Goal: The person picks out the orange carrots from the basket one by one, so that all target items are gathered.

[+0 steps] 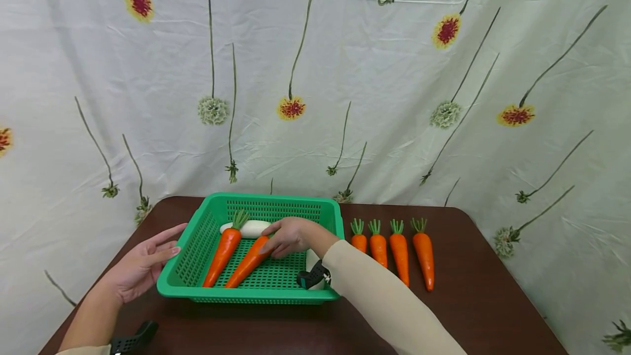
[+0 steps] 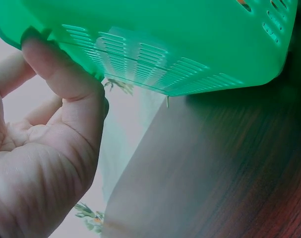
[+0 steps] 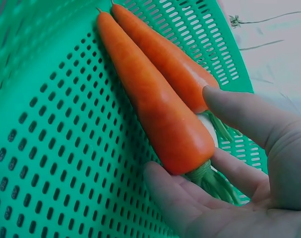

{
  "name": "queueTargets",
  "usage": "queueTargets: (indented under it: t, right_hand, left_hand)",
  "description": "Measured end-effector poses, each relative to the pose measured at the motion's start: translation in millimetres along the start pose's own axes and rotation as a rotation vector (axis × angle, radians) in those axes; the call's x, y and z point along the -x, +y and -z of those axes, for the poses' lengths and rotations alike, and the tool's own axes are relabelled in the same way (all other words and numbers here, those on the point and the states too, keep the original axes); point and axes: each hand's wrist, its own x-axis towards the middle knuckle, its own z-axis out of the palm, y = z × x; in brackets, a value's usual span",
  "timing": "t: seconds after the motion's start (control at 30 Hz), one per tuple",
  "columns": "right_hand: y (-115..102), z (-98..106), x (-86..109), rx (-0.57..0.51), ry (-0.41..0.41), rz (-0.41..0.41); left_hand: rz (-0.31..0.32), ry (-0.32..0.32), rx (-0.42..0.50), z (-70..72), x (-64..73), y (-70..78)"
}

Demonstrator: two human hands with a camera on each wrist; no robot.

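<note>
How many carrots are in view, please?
6: two carrots lie side by side in the green basket; four more lie in a row on the table to its right. The right sleeve may hide others.

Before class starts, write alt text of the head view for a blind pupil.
A person's right hand reaches into a green, rectangular plastic basket, at the thick end of one of two orange, tapering carrots; the left hand touches the basket. Four more carrots lie right of it on a dark brown table.
</note>
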Motion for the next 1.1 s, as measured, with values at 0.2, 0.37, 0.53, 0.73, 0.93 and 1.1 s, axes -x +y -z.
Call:
queueTargets:
  t: [0.2,0.37,0.53,0.73,0.93,1.1]
  right_hand:
    - [-1,4,4.7,-0.026,0.012,0.017]
    - [-3,5,7.1,-0.053,0.031,0.04]
    - [-3,4,7.9,-0.074,0.044,0.056]
    - [-2,2,9.5,-0.091,0.069,0.075]
    - [-3,5,11.3,-0.116,0.085,0.11]
    - [-2,6,15.2,-0.146,0.083,0.144]
  left_hand:
    - [-0.009,-0.004,0.01,-0.8,0.0,0.6]
    - [-0.011,0.001,0.01,-0.8,0.4,0.5]
    - [-0.008,0.009,0.007,0.2,1.0,-0.6]
    - [-0.009,-0.009,0.011,1.2,1.3,-2.0]
    - [-0.013,-0.002,0.007,1.7,0.9,-2.7]
    - [-0.013,-0.013,0.022,1.5,1.1,-3.2]
